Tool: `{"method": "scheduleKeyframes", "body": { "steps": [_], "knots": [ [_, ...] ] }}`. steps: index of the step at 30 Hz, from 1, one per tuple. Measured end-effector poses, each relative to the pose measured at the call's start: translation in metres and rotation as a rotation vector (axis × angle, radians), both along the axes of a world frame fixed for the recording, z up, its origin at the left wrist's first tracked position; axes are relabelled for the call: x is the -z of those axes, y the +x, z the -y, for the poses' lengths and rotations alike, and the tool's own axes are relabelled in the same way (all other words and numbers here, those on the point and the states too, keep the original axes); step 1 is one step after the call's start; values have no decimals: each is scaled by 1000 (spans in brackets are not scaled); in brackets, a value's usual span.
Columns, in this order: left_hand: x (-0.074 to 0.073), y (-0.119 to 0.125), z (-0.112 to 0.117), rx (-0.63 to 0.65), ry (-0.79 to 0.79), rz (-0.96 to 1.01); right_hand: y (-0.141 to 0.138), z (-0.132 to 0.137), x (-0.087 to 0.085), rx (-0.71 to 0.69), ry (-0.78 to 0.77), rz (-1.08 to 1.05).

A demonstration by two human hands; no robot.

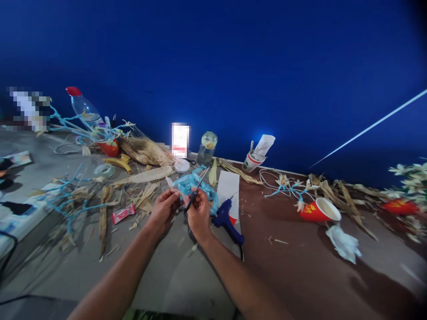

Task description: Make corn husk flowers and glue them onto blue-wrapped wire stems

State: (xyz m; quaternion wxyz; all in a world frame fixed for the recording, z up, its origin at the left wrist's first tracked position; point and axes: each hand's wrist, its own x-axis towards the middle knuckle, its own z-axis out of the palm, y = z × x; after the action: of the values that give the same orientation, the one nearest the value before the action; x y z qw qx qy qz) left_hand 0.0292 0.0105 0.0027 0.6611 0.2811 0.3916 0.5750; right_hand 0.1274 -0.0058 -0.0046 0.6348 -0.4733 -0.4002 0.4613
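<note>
Over the middle of the table, my left hand [165, 211] is closed in a pinch on a small pale piece of corn husk [169, 182], whose tip sticks up above the fingers. Close beside it, my right hand [199, 211] is wrapped around a pair of scissors [201, 178] with dark handles, the blades pointing up and away. Whether the blades touch the husk, I cannot tell. Just behind both hands lies a crumpled heap of light blue ribbon [211, 195]. A blue glue gun [227, 220] rests right of my right hand, partly over a white card [228, 182].
Left are husk scraps [143, 198], a pink wrapper [123, 214], blue-wrapped branches [70, 206], a yellow tool [118, 162] and a power strip [23, 222]. Behind stand a glass jar [207, 149] and a cup [252, 161]. A red cup [320, 210] lies tipped right, near crumpled tissue [343, 243].
</note>
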Motion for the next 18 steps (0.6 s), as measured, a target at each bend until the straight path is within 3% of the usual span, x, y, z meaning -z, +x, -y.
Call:
{"method": "scheduleKeyframes", "body": {
  "steps": [7, 14, 18],
  "knots": [
    [-7, -8, -2, -75, -33, 65, 3, 10, -5, -143, -32, 18],
    [-5, -19, -6, -44, -21, 25, 5, 20, -11, -356, -86, 121],
    [-2, -22, -8, -21, -17, 19, 4, 22, -9, -399, -121, 144]
  ]
}}
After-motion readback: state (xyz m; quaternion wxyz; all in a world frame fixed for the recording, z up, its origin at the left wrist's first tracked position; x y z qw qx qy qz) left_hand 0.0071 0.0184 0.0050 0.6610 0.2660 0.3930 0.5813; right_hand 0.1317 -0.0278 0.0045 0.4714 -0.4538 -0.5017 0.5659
